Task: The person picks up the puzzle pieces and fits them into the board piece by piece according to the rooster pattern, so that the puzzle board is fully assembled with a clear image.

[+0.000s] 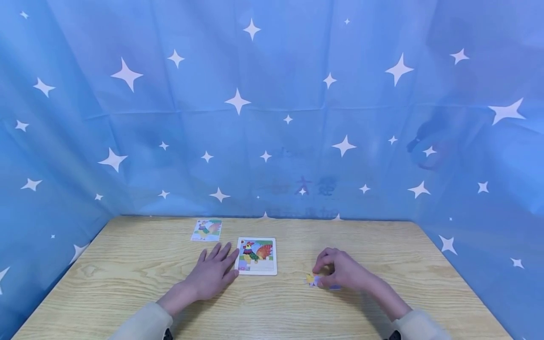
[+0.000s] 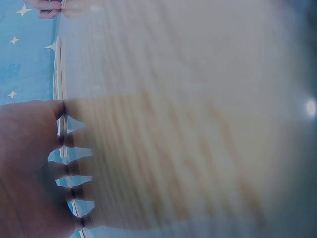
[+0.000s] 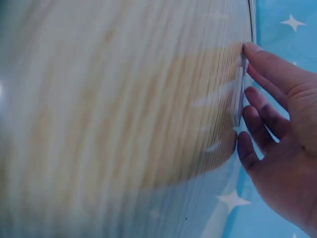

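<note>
My left hand (image 1: 211, 275) lies palm down on the table with its fingers spread. Its thumb and index finger touch the left edge of a white-framed puzzle board (image 1: 255, 272) that shows a colourful rooster, with a pale gap along its lower part. In the left wrist view the left hand (image 2: 29, 168) has its fingertips at the table surface. Off to the right, my right hand (image 1: 342, 271) curls its thumb and fingers over loose puzzle pieces (image 1: 311, 279) and pinches one, mostly hidden. The right wrist view shows the right hand (image 3: 282, 134) beside the pieces' thin edge (image 3: 238, 99).
A picture card (image 1: 207, 230) of the same rooster lies behind the left hand, to the left of the board. Everything lies on a wood-grain table (image 1: 263, 311). A blue curtain (image 1: 280, 127) with white stars hangs around its back and sides.
</note>
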`<move>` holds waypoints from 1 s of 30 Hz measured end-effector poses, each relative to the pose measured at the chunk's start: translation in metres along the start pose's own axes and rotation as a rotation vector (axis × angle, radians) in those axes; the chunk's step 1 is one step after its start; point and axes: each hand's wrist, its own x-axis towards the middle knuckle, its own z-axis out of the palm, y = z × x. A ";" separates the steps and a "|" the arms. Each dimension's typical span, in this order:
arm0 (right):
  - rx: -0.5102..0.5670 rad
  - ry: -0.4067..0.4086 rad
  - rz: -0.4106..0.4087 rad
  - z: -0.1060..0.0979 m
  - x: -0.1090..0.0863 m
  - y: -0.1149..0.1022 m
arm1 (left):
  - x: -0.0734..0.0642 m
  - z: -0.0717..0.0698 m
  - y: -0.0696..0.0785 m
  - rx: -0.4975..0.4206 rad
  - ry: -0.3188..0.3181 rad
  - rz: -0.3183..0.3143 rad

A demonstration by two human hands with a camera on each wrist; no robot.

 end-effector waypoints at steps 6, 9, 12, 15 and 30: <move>0.016 -0.018 0.001 0.000 0.002 -0.002 | 0.000 0.000 -0.002 0.006 0.008 0.010; 0.013 -0.029 0.012 0.001 0.004 -0.004 | 0.001 0.002 -0.003 0.014 0.007 0.008; 0.012 -0.037 0.031 0.001 0.006 -0.006 | 0.003 0.004 -0.006 0.032 0.009 -0.002; 0.032 -0.039 0.041 0.002 0.010 -0.008 | 0.003 0.006 -0.008 0.034 0.011 -0.005; 0.085 0.079 0.034 0.015 0.034 -0.016 | 0.000 0.001 -0.002 0.003 -0.001 -0.004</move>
